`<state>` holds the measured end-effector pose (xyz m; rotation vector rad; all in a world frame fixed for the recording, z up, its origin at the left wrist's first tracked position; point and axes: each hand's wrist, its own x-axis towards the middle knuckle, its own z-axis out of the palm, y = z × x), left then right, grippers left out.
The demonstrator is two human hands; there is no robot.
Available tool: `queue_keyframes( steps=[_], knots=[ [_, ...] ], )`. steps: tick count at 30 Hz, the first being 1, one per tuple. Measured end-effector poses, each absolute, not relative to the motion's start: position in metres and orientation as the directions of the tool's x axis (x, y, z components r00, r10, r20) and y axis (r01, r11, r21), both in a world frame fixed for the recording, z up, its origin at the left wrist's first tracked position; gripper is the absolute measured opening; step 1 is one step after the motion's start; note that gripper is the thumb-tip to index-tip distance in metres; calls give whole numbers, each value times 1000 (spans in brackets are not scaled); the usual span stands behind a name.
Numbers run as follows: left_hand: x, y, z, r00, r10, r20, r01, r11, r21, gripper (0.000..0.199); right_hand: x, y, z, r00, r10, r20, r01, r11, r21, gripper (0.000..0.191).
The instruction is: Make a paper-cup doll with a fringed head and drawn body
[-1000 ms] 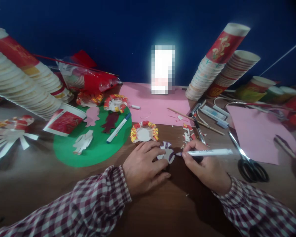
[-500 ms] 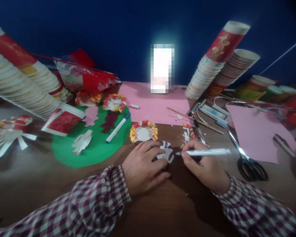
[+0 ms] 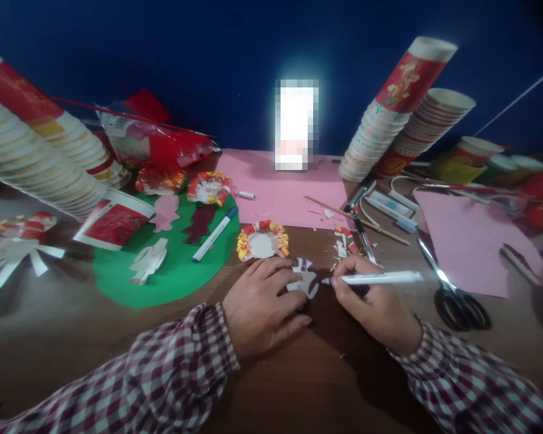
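A small white paper cutout with purple marks along its edge (image 3: 306,279) lies on the brown table (image 3: 294,386). My left hand (image 3: 266,304) rests palm down with its fingers spread, the fingertips on the cutout's left side. In my right hand (image 3: 373,304) is a white marker (image 3: 380,277), pinched between thumb and fingers. Its dark tip is at the cutout's right edge; whether it touches is too small to tell. Just beyond my left hand sits a ring of red and yellow folded paper with a pale centre (image 3: 263,243).
Scissors (image 3: 457,295) lie at the right, near pink paper (image 3: 461,241). A green sheet (image 3: 163,289) at the left bears fish-like cutouts and a blue-capped marker (image 3: 215,235). Leaning cup stacks (image 3: 398,102) and a bright blurred screen (image 3: 295,123) stand at the back.
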<state>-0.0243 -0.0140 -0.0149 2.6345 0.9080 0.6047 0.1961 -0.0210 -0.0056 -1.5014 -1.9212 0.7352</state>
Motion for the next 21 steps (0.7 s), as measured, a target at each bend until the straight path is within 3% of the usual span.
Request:
queue_keyframes(
  steps=[21],
  knots=[
    [-25,-14,-16,715,634,295,510,-761,401,23,197,-21,-5,-158,982,103,636,181,-750,8]
  ],
)
